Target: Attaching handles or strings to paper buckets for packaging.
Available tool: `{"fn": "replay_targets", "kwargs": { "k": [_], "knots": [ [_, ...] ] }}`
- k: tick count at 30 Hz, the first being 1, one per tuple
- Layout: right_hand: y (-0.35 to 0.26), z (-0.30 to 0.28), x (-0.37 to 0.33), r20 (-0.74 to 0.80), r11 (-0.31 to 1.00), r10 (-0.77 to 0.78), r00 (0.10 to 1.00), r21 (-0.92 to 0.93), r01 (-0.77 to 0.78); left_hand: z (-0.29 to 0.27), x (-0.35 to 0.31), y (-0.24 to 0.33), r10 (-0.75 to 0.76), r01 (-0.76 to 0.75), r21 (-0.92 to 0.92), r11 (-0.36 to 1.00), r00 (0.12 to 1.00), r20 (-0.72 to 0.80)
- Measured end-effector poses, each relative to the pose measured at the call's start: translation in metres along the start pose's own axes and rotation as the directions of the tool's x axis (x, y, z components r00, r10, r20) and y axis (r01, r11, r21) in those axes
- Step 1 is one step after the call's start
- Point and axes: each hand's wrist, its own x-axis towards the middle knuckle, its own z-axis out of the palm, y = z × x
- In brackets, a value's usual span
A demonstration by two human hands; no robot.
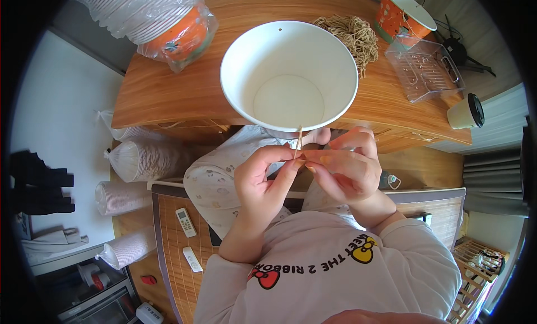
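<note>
A large white paper bucket (240, 72) rests at the near edge of the table, its open mouth facing me and a small hole near its far rim. From the near rim hangs a thin tan string (300, 138), which runs down to my fingers. My left hand (263, 176) pinches the string between thumb and forefinger. Close against it, my right hand (349, 164) also has thumb and forefinger pressed together at the string's lower end, its other fingers curled. Behind the bucket, to the right, lies a heap of tan strings (352, 39).
On the wooden table (173, 95) are a plastic-wrapped stack of orange buckets (176, 39), another orange bucket (394, 16), a clear plastic tray (422, 72) and a lidded cup (464, 112). Bagged stacks (148, 159) stand at left. Two remotes (185, 222) lie on the mat beside me.
</note>
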Motion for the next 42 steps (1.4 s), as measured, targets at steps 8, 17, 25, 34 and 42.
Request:
{"fn": "replay_targets", "kwargs": {
  "k": [8, 17, 25, 34, 42],
  "knots": [
    [0.002, 0.000, 0.025, 0.033, 0.986, -0.167, 0.985, 0.000, 0.167, -0.005, 0.007, 0.012, 0.416, -0.387, 0.476, 0.790, 0.908, 0.047],
    [-0.003, 0.003, 0.042, 0.040, 0.971, -0.241, 0.970, 0.002, 0.241, -0.001, 0.017, 0.020, 0.605, -0.494, 0.585, 0.643, 0.796, 0.008],
    [-0.005, 0.002, 0.047, 0.089, 0.985, -0.171, 0.981, 0.041, 0.168, 0.001, 0.021, 0.023, 0.571, -0.480, 0.523, 0.704, 0.821, -0.015],
    [-0.003, -0.004, 0.038, 0.098, 0.976, -0.217, 0.971, -0.014, 0.219, 0.002, 0.024, 0.020, 0.527, -0.449, 0.425, 0.786, 0.846, -0.082],
    [-0.002, 0.005, 0.046, 0.073, 0.975, -0.219, 0.973, -0.025, 0.221, 0.002, 0.022, 0.022, 0.527, -0.445, 0.441, 0.779, 0.846, -0.078]
  ]
}}
